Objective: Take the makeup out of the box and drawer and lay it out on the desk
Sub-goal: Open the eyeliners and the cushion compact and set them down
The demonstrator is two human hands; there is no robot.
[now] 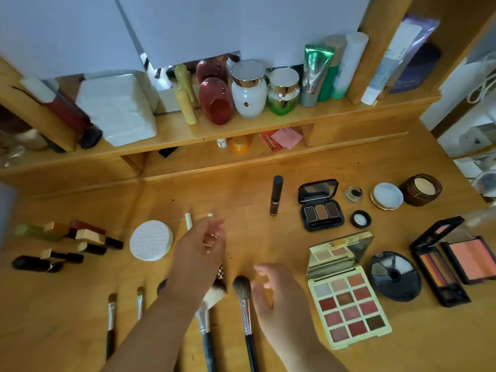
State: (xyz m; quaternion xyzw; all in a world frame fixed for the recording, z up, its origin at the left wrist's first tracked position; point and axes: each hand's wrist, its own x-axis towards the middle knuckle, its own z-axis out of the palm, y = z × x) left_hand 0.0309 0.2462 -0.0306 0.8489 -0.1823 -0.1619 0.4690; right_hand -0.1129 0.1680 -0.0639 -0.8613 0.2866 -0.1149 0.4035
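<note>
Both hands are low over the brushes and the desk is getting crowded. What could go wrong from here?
1. The left hand hovers over the pale pencils; a sweep could roll them toward the round white compact.
2. The right hand sits beside the dark-bristled brush; a nudge could knock it out of line.
3. The eyeshadow palette lies open just right of that hand, so a sleeve or wrist may smear its pans.

Quick count on desk (255,162): five brushes (245,304), roughly six lipsticks (88,237), four open palettes (349,296), one mascara tube (276,196), one white compact (151,240), two pale sticks (188,220), four little pots (360,219).
</note>
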